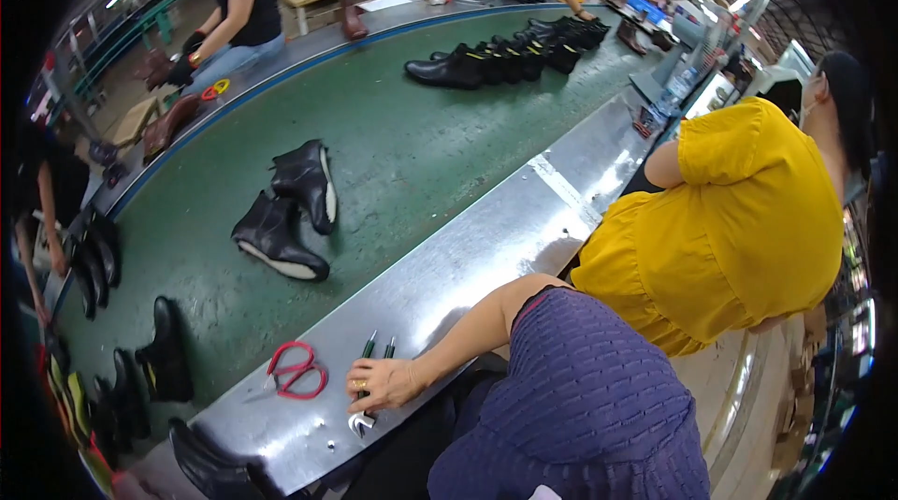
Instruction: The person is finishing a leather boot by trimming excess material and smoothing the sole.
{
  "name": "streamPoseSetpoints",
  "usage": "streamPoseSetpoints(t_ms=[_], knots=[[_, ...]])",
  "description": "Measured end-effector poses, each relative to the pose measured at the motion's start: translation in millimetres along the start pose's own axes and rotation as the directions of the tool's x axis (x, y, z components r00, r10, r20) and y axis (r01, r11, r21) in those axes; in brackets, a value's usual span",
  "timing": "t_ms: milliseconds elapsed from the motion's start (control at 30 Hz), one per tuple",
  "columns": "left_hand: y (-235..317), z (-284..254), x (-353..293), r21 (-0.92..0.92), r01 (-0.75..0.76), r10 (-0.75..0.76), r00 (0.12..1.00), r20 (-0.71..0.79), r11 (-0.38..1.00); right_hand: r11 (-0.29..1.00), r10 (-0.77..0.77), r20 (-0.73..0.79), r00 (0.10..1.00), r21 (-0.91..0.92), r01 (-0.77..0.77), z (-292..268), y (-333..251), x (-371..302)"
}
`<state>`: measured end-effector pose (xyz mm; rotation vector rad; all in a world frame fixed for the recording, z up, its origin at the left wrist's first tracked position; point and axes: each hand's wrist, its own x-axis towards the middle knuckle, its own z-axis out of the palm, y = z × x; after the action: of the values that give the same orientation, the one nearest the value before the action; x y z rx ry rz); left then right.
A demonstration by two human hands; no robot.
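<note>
On metal ledge, right hand lies with fingers half curled over slim green tool; firm grip or only resting, cannot tell. Tool's long axis runs nearly upright in view, metal tip pointing up, slightly right. Red scissors near. Left hand out of view.

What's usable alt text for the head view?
A person's right hand rests over tools on a metal bench, beside red-handled scissors. Beyond, two black boots and a farther row of black footwear are on a green surface; a co-worker in a yellow top is at the picture's right.
</note>
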<state>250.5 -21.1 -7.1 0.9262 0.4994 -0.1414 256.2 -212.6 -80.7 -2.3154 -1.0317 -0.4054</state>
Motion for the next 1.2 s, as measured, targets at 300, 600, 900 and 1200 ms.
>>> streamPoseSetpoints(t_ms=[300,600,900,1200], knots=[[-38.0,-169.9,-183.8,-0.339,-0.286,0.083,0.860,-0.504,0.896,0.792,0.210,0.729,0.652,0.264,-0.550,-28.4,-54.1,79.5],[-33.7,-134.2,-219.4,-0.130,-0.494,0.330,0.732,-0.596,0.860,0.515,-0.419,0.874,-0.247,0.005,-0.857,-22.2,-175.0,115.8],[-50.9,-118.2,-218.3,0.061,-0.516,0.443,0.662,-0.604,0.854,0.620,-0.456,0.788,-0.414,-0.052,-0.783,-10.5,-182.7,114.3],[-52.6,-114.4,-210.1,0.193,-0.399,0.414,0.597,-0.687,0.896,0.922,-0.351,0.867,-0.354,0.252,-0.295,-18.7,-204.7,144.6]])
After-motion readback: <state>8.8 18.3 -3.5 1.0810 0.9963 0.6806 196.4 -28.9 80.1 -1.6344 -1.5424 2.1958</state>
